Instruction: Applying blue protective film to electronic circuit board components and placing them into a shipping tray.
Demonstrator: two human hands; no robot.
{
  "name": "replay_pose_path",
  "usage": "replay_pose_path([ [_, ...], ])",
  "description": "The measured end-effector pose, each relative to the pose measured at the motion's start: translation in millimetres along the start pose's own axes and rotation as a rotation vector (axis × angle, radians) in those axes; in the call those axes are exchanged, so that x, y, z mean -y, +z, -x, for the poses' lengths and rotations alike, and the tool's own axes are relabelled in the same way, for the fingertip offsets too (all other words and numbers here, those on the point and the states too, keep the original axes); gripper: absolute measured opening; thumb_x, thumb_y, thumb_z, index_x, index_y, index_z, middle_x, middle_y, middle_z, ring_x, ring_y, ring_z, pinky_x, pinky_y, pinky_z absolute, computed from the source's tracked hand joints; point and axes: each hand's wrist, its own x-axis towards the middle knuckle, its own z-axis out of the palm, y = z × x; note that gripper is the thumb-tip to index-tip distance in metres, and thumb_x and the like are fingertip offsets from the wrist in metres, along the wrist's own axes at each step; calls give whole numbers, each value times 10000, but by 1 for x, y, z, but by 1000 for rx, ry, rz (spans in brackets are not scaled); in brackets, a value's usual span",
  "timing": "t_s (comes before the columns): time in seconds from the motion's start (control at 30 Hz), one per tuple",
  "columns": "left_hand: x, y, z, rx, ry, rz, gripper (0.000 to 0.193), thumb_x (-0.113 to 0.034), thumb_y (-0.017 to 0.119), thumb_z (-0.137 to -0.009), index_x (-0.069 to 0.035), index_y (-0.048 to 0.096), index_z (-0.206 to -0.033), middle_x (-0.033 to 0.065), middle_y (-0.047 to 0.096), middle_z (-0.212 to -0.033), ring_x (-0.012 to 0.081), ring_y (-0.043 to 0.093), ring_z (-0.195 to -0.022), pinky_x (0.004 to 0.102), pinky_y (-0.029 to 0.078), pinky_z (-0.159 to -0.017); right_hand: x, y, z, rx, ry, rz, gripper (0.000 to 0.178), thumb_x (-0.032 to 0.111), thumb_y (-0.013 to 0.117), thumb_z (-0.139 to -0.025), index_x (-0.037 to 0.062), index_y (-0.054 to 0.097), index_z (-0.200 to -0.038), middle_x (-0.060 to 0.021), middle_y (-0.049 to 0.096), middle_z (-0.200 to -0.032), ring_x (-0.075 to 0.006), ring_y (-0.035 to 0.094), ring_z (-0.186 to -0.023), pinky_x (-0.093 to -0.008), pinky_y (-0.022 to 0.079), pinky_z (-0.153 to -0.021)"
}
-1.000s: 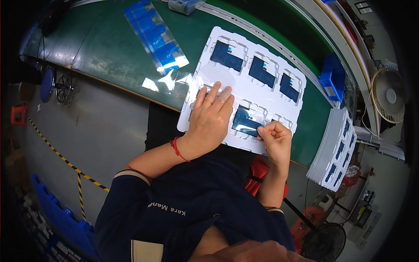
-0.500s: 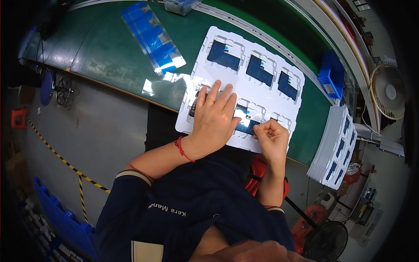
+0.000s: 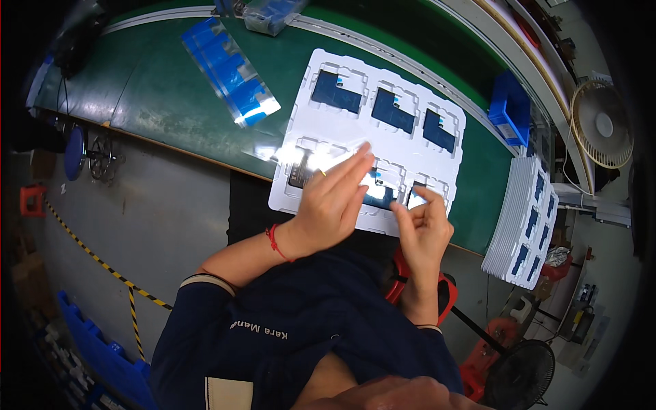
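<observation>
Head view, items as seen from above my arms.

Left hand (image 3: 335, 205), mine: one, laid over the lower row of the tray, fingers straight and close together, thumb alongside; nothing visible in its hold. Whether the fingers touch the tray I cannot tell. A ring on one finger; red cord bracelet (image 3: 273, 240) at the wrist.

Right hand (image 3: 424, 229), mine: one, thumb and forefinger parted, the other fingers loosely bent, nothing seen between them. Thumb tip right by the lower middle piece; contact cannot be made out.

Tray (image 3: 328, 130): one, white, moulded with recesses in two rows of three, lying on the green tabletop (image 3: 150, 109) near its front edge.

Upper row: three dark blue L-shaped pieces, left (image 3: 335, 92), middle (image 3: 393, 113) and right (image 3: 437, 131), each seated in its recess.

Lower row: a blackish piece (image 3: 298, 174) at left, beside my left hand; a glossy dark piece (image 3: 379, 198) at centre, between my hands; a third at right, mostly covered by my right hand.

Strip (image 3: 229, 72): one, blue and clear, flat, left of the tray.

Stacked trays (image 3: 509, 219): white, to the right, the top one filled with dark pieces.

Blue bin (image 3: 509, 109): one, beyond the tray at right.
</observation>
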Motion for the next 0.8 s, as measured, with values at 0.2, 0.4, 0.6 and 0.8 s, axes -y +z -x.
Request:
replay_pose_path([
  [0.2, -51, 2, 8, 414, -108, 776, 432, -7, 578, -856, 47, 489, -1275, 192, 534, -1266, 299, 562, -1129, 333, 453, -911, -17, -18, 32, 386, -92, -708, 235, -7, 667, -785, -46, 608, -1009, -85, 661, -792, -74, 557, -596, -191, 448, -543],
  [0.4, -15, -37, -13, 60, -47, 242, 482, -31, 650, -766, 11, 533, -1231, 198, 579, -1200, 340, 566, -1108, 374, 462, -917, -110, -74, 62, 679, 331, -847, 84, -16, 608, -819, -47, 630, -893, -112, 642, -733, -116, 573, -557, -223, 452, -497],
  [0.6, 121, -100, -27, -125, -311, -715, 671, -324, 653, -821, 42, 406, -1326, 217, 442, -1356, 387, 345, -1305, 493, 248, -1073, -310, -41, 109, 465, 688, -1065, 118, 81, 664, -823, 11, 614, -904, -116, 644, -725, -146, 569, -504, -244, 449, -382],
  [0.8, 128, -105, -28, -30, -495, -813, 739, -399, 668, -801, 8, 396, -1355, 182, 425, -1390, 334, 308, -1349, 542, 197, -1082, -441, 17, 83, 265, 1068, -903, 166, 127, 656, -827, 29, 635, -959, -137, 662, -765, -191, 618, -568, -311, 496, -460],
])
